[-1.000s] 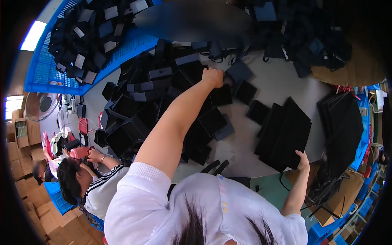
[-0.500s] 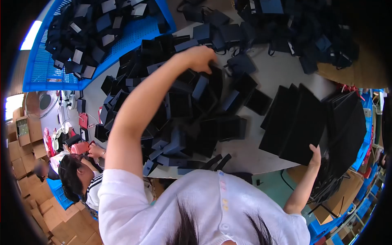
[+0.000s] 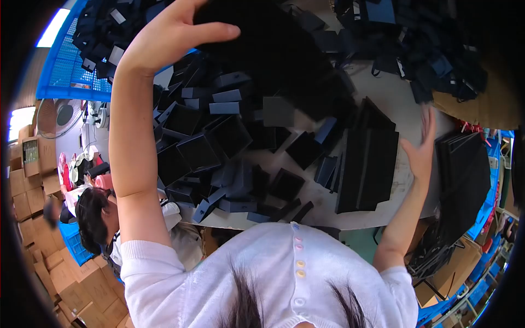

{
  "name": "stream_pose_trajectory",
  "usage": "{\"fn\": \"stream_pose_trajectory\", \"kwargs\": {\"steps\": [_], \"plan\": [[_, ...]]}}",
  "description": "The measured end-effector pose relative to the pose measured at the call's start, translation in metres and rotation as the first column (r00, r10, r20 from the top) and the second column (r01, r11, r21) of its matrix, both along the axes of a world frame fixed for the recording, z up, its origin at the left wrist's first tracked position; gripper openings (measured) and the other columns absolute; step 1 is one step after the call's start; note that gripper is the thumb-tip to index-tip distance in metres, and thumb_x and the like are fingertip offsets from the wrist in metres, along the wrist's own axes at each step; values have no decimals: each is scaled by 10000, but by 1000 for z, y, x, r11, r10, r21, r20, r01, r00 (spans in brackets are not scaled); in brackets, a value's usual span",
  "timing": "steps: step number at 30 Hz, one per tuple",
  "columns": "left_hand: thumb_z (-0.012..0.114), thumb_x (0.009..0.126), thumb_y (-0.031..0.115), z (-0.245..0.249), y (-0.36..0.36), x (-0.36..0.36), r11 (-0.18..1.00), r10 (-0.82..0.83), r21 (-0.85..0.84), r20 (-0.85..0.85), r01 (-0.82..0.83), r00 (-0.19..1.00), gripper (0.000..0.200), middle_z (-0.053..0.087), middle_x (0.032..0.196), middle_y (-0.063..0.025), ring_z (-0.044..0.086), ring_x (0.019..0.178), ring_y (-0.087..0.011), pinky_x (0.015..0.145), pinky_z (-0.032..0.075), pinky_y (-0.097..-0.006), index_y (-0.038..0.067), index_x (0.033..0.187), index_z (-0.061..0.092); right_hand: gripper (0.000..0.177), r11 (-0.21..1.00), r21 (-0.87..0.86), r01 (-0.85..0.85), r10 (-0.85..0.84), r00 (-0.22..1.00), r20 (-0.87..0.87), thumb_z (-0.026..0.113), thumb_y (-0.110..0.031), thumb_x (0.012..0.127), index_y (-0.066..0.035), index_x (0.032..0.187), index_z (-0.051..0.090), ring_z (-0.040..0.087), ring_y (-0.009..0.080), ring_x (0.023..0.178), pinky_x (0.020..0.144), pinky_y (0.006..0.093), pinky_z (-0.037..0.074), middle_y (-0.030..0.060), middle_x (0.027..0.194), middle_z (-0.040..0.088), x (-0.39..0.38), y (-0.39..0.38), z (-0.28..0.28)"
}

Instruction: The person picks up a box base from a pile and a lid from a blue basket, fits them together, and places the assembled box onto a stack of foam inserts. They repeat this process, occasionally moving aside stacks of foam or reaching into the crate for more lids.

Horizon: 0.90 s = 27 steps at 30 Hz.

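At the upper left, my left hand (image 3: 169,38) grips the edge of a large black sheet-like piece (image 3: 273,54). Its thumb lies over the near side; the other fingers are partly hidden or cut off by the frame. That piece slants down to the right above the boxes and covers part of them. My right hand (image 3: 420,150) is open at the right, fingers stretched upward, holding nothing. Beside it, to the left, a stack of black panels (image 3: 372,169) lies on the table (image 3: 350,221). A pile of small dark open boxes (image 3: 213,147) spreads below my left hand.
A blue plastic crate (image 3: 57,68) full of dark boxes stands at the upper left. More dark boxes (image 3: 383,38) heap at the back right. Further black panels (image 3: 465,175) stand at the right edge. Another person (image 3: 95,218) sits at the left, near a fan (image 3: 59,117).
My left hand has moved up and left, and now lifts the large black piece. My right hand has let go of the black panels and moved up; the panels lie further left.
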<state>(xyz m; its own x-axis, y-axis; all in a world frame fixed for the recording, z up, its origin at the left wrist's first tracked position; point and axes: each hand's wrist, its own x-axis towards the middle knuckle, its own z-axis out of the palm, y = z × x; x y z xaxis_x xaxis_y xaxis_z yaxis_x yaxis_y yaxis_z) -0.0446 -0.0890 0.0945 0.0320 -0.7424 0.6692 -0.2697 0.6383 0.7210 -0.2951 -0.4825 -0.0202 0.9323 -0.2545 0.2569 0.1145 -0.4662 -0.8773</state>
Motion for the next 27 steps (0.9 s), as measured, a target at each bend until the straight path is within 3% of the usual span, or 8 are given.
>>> {"fn": "stream_pose_trajectory", "kwargs": {"steps": [4, 9, 11, 13, 17, 21, 23, 27], "plan": [[652, 851, 44, 45, -4, -59, 842, 409, 343, 95, -415, 908, 337, 643, 1033, -36, 565, 920, -101, 846, 468, -252, -26, 1168, 561, 1013, 800, 152, -581, 573, 814, 94, 859, -353, 606, -75, 1436, 349, 393, 293, 1329, 1117, 441, 283, 139, 1447, 394, 83, 105, 46], [624, 880, 51, 49, 57, -62, 117, 927, 666, 192, -737, 321, 282, 662, 1009, -46, 589, 914, -117, 839, 476, -258, -15, 1153, 597, 279, 790, 281, -544, 612, 727, -311, 771, -138, 742, -5, 962, 661, 602, 123, 829, 796, 279, 481, 27, 863, 671, 130, 128, 29], [593, 910, 73, 10, 88, -63, 351, 924, 633, -114, -690, 366, 281, 672, 1047, -53, 623, 958, -151, 869, 496, -289, 35, 1188, 606, 268, 774, 453, -442, 601, 738, -307, 757, -157, 741, -37, 939, 623, 627, 149, 863, 797, 297, 509, 58, 924, 641, 132, 113, 17], [659, 867, 245, -21, 79, -86, -16, 989, 596, 130, -803, 77, 365, 653, 918, -129, 653, 784, -256, 680, 573, -339, 20, 1144, 580, 295, 610, 633, -477, 643, 765, -43, 751, -208, 737, -43, 948, 628, 602, 216, 1024, 901, 349, 483, 117, 1101, 621, 123, 120, 13], [697, 852, 300, -88, 35, -118, 530, 815, 781, -361, -330, 453, 550, 618, 1145, -141, 600, 1072, -252, 931, 480, -366, -9, 1263, 502, 243, 683, 397, -613, 705, 696, -137, 747, -102, 716, -36, 926, 644, 560, 211, 1121, 977, 328, 403, 124, 1207, 616, 111, 178, 14], [703, 853, 295, -85, 55, -111, 550, 822, 802, -469, -234, 324, 537, 620, 1139, -120, 593, 1078, -238, 918, 484, -372, 6, 1263, 510, 226, 703, 497, -508, 696, 634, -337, 755, -57, 708, -8, 899, 644, 610, 145, 877, 863, 292, 467, 55, 901, 667, 103, 167, -8], [691, 862, 328, -93, 68, -105, 351, 645, 878, 26, -326, 764, 546, 625, 1119, -116, 588, 1093, -230, 914, 487, -388, 10, 1267, 507, 221, 649, 595, -475, 750, 528, -397, 754, -62, 711, -13, 897, 647, 615, 155, 877, 856, 307, 476, 51, 910, 673, 97, 155, -28], [691, 819, 404, -107, 90, -31, 287, 866, 761, 54, -582, 498, 580, 644, 1117, -200, 619, 1047, -312, 910, 481, -385, 2, 1221, 576, 263, 722, 287, -630, 650, 476, -593, 774, -119, 719, -13, 931, 659, 617, 135, 856, 808, 304, 484, 79, 888, 682, 88, 143, -72]]}}
